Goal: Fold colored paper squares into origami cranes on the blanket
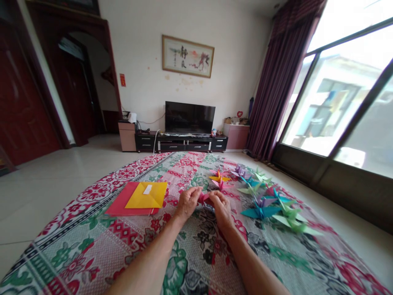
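Between my two hands, above the middle of the patterned tablecloth (175,262), is a small folded piece of pink paper (203,198), perhaps a paper crane. My left hand (188,201) pinches its left side, and my right hand (220,205) grips the right side. The fingers partly cover it, so its full shape is hidden. Several finished paper cranes stand to the right of my hands, among them a blue crane (260,209), a light green crane (288,217) and an orange crane (219,177).
On the left of the table lies a yellow paper sheet (153,200) with a small white piece (147,189) on it, over a stack of red paper (118,203). Beyond the table stand a television (190,117) and a low black cabinet (175,146). A window is at right.
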A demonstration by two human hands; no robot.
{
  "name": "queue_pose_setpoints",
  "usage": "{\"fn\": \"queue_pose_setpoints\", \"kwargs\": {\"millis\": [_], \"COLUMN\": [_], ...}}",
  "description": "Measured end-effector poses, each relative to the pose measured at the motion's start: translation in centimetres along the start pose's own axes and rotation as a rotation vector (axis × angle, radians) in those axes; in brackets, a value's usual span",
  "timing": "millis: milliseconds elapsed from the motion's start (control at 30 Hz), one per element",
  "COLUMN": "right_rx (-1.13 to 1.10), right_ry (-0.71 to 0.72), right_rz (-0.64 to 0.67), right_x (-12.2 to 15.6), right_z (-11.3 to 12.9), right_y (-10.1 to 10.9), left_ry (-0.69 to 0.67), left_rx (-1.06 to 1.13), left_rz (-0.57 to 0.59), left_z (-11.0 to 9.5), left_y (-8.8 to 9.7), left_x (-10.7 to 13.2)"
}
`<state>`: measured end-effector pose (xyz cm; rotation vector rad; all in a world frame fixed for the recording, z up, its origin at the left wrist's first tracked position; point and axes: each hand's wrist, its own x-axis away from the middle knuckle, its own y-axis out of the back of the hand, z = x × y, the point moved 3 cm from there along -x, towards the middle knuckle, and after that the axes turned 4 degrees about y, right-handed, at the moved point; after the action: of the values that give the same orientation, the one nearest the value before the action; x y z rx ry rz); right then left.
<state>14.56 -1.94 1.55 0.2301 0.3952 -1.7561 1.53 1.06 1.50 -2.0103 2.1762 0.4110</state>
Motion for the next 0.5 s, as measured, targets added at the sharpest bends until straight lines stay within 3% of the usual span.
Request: {"fn": "queue_pose_setpoints", "kwargs": {"millis": [233, 500], "right_rx": [-0.033, -0.064], "right_ry": [-0.042, -0.073], "right_rz": [-0.035, 0.057], "right_x": [-0.1, 0.1], "right_z": [0.0, 0.1], "right_y": [-0.1, -0.9], "left_ry": [-0.059, -0.031], "left_rx": [-0.006, -0.014], "left_rz": [0.037, 0.011], "left_z": [0.5, 1.1], "left_y": [-0.3, -0.2], "left_x": [-0.1, -0.3]}}
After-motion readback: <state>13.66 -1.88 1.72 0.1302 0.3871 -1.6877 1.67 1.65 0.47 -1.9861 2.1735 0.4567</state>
